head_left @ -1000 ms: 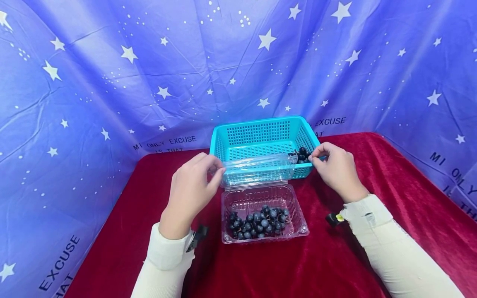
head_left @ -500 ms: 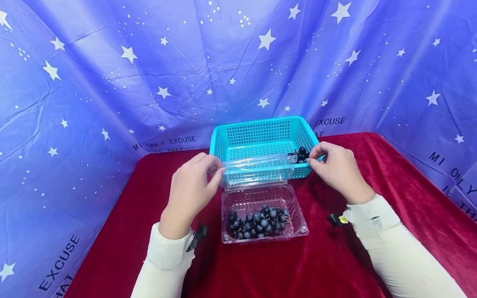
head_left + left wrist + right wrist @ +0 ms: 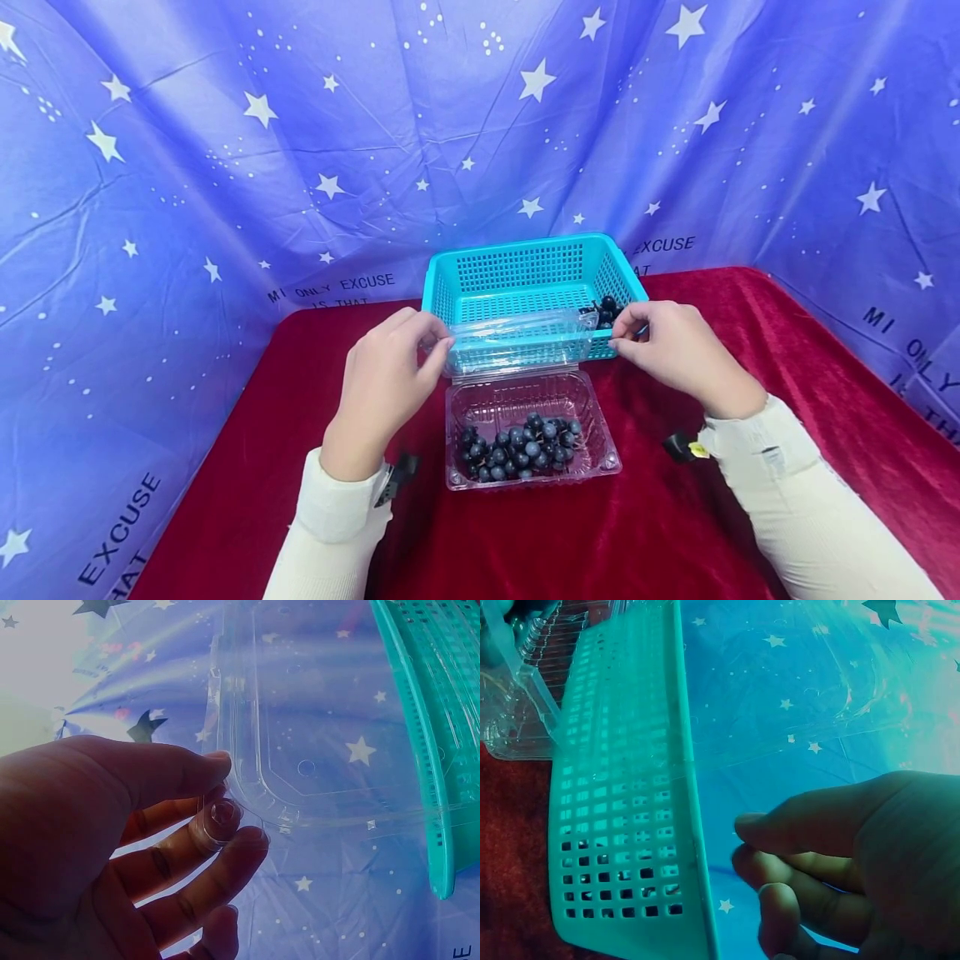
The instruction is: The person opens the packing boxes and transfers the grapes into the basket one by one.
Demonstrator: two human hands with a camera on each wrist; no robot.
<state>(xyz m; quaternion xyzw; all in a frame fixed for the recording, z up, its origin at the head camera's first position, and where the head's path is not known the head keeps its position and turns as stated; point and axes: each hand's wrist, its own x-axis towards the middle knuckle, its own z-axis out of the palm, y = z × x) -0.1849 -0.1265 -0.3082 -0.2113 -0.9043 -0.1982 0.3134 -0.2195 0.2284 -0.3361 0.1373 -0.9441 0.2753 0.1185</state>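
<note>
In the head view a clear plastic clamshell box (image 3: 525, 392) stands with its lid raised against the basket. Dark grapes (image 3: 517, 450) lie in its base. My left hand (image 3: 393, 367) pinches the left corner of the clear lid (image 3: 259, 780) between thumb and fingers, as the left wrist view shows. My right hand (image 3: 671, 346) hovers by the front right corner of the turquoise basket (image 3: 517, 292). Its fingers bend loosely, thumb near the index finger, with nothing visible between them in the right wrist view. More dark grapes (image 3: 607, 308) sit in the basket's right end.
A red velvet cloth (image 3: 525, 542) covers the table. Behind and at both sides hangs a blue curtain (image 3: 420, 125) with white stars. The basket stands near the table's back edge, directly behind the clamshell box.
My right hand has shifted left and slightly downward along the basket's front right corner, toward the lid. The left hand, lid and grapes have stayed where they were.
</note>
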